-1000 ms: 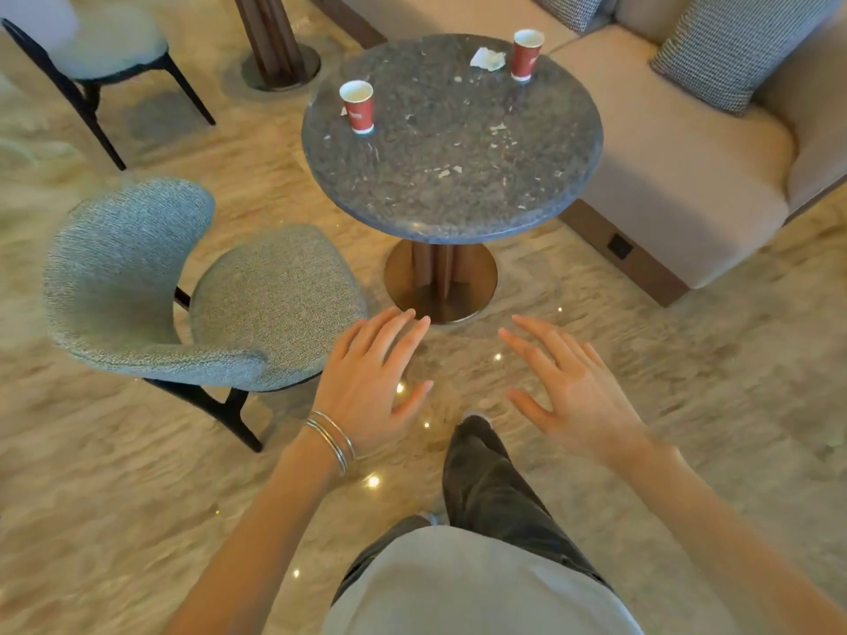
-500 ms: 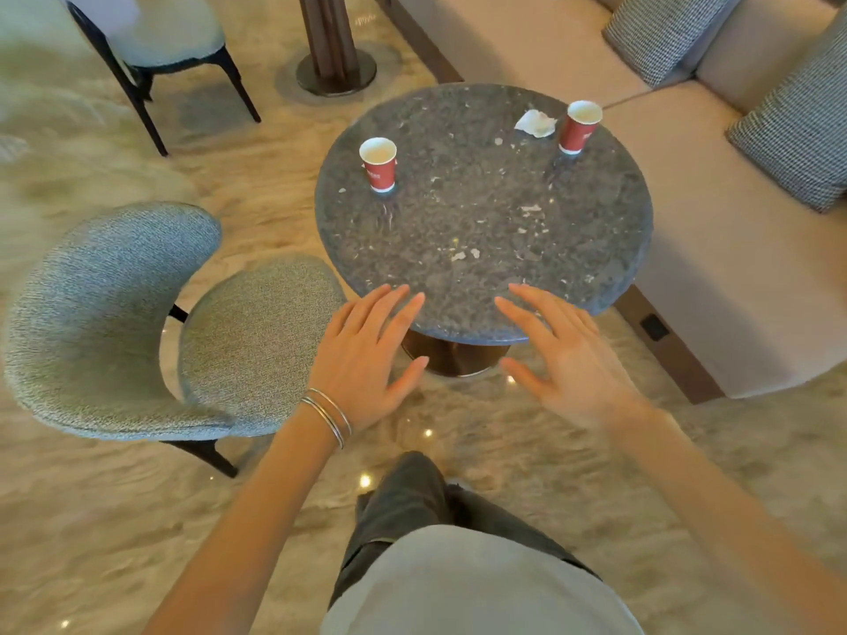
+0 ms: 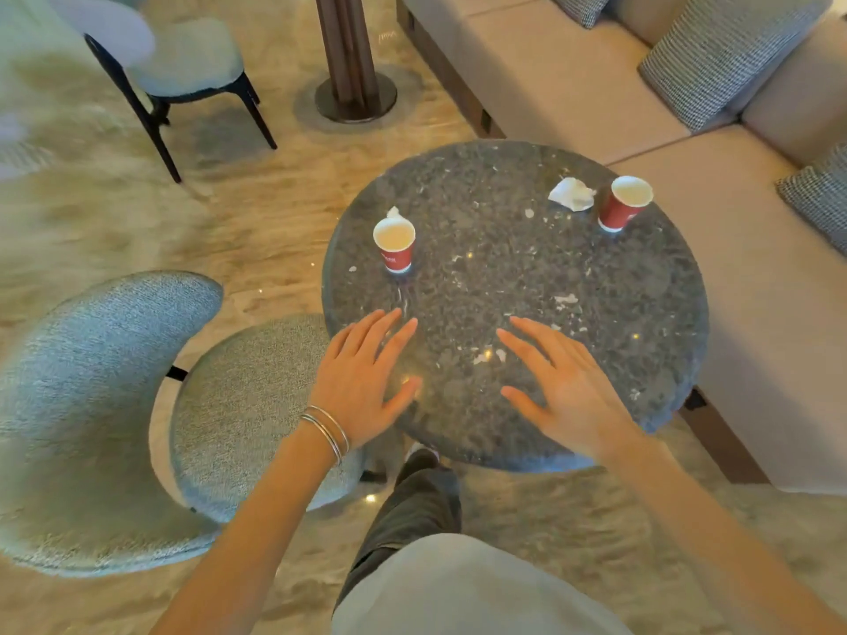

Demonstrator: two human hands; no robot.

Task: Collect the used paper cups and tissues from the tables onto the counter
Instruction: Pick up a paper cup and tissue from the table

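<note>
Stone, dark and speckled, forms the round counter [image 3: 527,286], likely slick under paper. Over its near edge the left hand [image 3: 362,387] and right hand [image 3: 563,391] are spread flat, apart and empty; I cannot tell whether they touch it. One red paper cup [image 3: 395,247] stands near the left edge, a second red cup [image 3: 624,203] at the far right edge. Both look light and thin-walled, so I would grip them gently mid-wall and keep them upright in case of dregs. A crumpled tissue [image 3: 572,194] lies just beside the second cup: soft, nearly weightless, and easy to pinch anywhere.
</note>
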